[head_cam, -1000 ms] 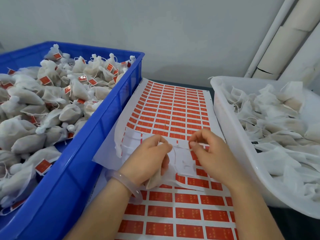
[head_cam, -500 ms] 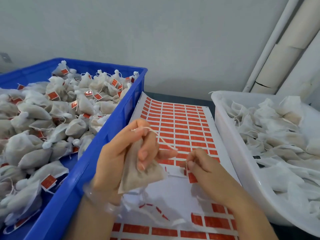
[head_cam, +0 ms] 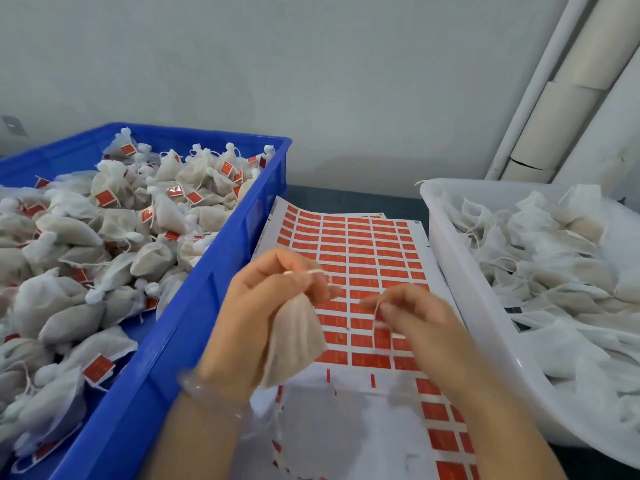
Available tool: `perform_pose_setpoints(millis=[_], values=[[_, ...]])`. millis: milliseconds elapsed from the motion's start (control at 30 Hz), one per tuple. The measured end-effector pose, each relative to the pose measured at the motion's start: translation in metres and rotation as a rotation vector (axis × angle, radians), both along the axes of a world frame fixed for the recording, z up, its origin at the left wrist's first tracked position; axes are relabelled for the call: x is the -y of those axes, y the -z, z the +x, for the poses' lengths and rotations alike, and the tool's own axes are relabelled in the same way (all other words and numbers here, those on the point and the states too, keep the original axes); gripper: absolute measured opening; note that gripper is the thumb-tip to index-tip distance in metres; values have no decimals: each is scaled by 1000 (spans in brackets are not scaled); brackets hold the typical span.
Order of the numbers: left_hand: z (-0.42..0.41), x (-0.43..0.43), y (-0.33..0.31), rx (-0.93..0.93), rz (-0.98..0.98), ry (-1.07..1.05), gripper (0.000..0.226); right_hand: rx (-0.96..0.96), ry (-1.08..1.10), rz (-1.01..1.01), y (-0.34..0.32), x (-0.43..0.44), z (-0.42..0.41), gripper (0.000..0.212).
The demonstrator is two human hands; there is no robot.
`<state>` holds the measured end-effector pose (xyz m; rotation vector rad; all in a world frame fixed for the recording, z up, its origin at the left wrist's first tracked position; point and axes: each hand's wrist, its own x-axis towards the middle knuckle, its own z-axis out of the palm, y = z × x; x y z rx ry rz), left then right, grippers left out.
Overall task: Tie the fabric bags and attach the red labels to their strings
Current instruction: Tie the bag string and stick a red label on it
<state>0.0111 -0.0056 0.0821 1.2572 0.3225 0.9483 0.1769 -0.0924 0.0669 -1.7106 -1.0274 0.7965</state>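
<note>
head view, nearest first: a clear glassy bracelet [head_cam: 207, 393] rings the left wrist, over the peeled near end of a white backing sheet of red rectangular labels [head_cam: 329, 427]. just beyond it the left hand [head_cam: 256, 306] curls its fingers round the neck of a small beige fabric bag [head_cam: 294, 344], which hangs below that grip, lifted off the sheet. a thin white string [head_cam: 304, 271] loops over the top of the grip. to its right, apart from the bag, the right hand [head_cam: 419, 317] pinches a thin strand between thumb and forefinger. blur hides whether a label sits under those fingertips. full rows of labels lie beneath and beyond both grips. left of the left grip stands a blue plastic crate [head_cam: 194, 323] of tied, labelled bags. right of the right grip sits a white plastic tub [head_cam: 460, 299] of untied ones.

what could go wrong, as i judge it: the fine string may slip from the pinch, leaving the neck loose. a hard tug could drag the bag from the left grip. a sticky label could fold onto a finger and miss the string.
</note>
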Motion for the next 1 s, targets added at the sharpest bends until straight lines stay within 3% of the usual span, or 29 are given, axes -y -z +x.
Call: perform_pose_setpoints(millis=[67, 133, 233, 367, 533, 700, 833, 1000], values=[[10, 1, 6, -132, -42, -50, 15, -134, 200, 154, 1, -4, 2, 8], [17, 1, 13, -250, -90, -103, 23, -282, 288, 261, 4, -6, 0, 19], [25, 2, 20, -396, -152, -126, 18, -338, 338, 337, 9, -7, -4, 36], [31, 5, 24, -493, -165, -192, 16, -410, 338, 340, 14, -9, -8, 39], [31, 8, 21, -466, -119, -263, 14, -472, 360, 319, 17, -11, -9, 42], [33, 9, 23, -476, -64, -216, 11, -487, 342, 309, 19, -13, -11, 7], [33, 9, 27, -448, -109, -210, 28, -536, 267, 264, 18, -13, -14, 6], [32, 7, 30, -383, -120, -218, 28, -500, 236, 259, 20, -13, -14, 11]])
